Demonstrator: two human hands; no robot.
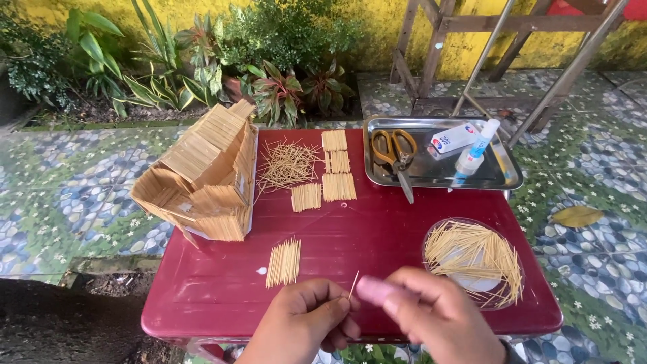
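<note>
My left hand (306, 322) pinches a single thin toothpick (353, 284) at the near edge of a dark red table (377, 236). My right hand (431, 317) is beside it, fingers curled around a small pink object (373, 290) whose tip nears the toothpick. A glued row of toothpicks (284, 262) lies just ahead of my left hand. A clear round dish (474, 259) heaped with loose toothpicks sits to the right. A small house built of toothpick panels (202, 176) stands at the table's left edge.
Several flat toothpick panels (335, 168) and a loose pile (288, 163) lie at the table's far middle. A metal tray (438, 176) holds scissors (395, 156), a small box and a glue bottle (474, 152). Potted plants (269, 61) and wooden legs stand behind.
</note>
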